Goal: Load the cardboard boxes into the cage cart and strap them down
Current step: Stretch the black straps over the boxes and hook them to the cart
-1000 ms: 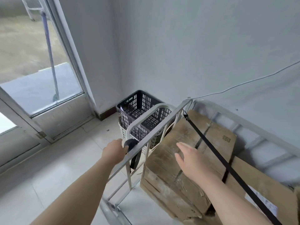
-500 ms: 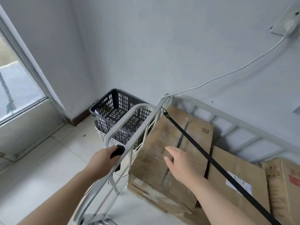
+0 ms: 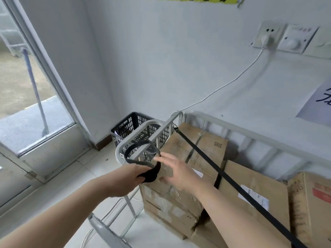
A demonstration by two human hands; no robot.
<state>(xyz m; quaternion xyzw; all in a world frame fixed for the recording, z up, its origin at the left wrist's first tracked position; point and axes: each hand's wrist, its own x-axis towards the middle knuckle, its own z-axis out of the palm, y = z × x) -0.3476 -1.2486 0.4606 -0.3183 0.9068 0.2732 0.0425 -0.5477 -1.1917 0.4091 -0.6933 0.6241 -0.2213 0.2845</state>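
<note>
Rising off the cage cart (image 3: pixel 143 123) rail, the left grip (image 3: pixel 132 178) pinches a bunched loose strap (image 3: pixel 152 174), its loop now above that rail. The right grip (image 3: pixel 176 173), spread, has left the cardboard boxes (image 3: pixel 197 145) inside the cart to take it, so a second lashing looks likely.

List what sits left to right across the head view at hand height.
Door → left hand, gripping the coiled strap → right hand, fingers straight → white-labelled box → red-printed box.
</note>
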